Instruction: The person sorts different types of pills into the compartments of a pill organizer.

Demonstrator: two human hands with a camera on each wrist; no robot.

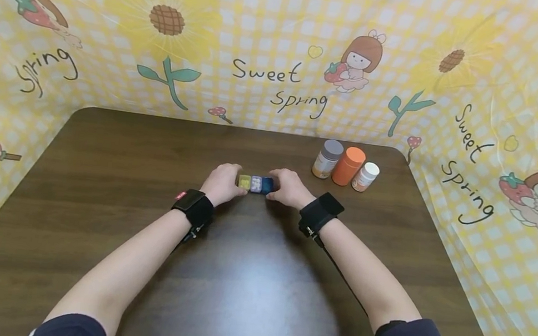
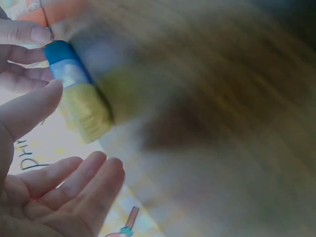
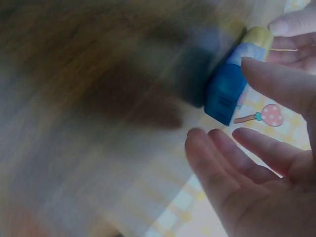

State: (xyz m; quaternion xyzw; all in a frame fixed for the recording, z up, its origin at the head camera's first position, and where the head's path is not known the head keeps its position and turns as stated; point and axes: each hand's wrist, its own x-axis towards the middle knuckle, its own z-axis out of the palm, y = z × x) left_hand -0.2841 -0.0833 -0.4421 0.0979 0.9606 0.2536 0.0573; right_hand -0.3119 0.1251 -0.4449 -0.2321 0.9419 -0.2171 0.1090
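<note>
A short row of three small blocks lies on the table between the hands: a yellow block, a pale lavender patterned block and a dark blue block. They stand side by side; whether they are joined cannot be told. My left hand is at the yellow end, thumb and fingers spread on either side, as the left wrist view shows the yellow block between them. At the blue end is my right hand, its fingers apart from the blue block.
Behind and right of the right hand stand a grey-lidded bottle, an orange bottle and a white-capped small bottle. The brown wooden table meets a yellow checked cloth at the back and sides. A black cable trails from the right wrist.
</note>
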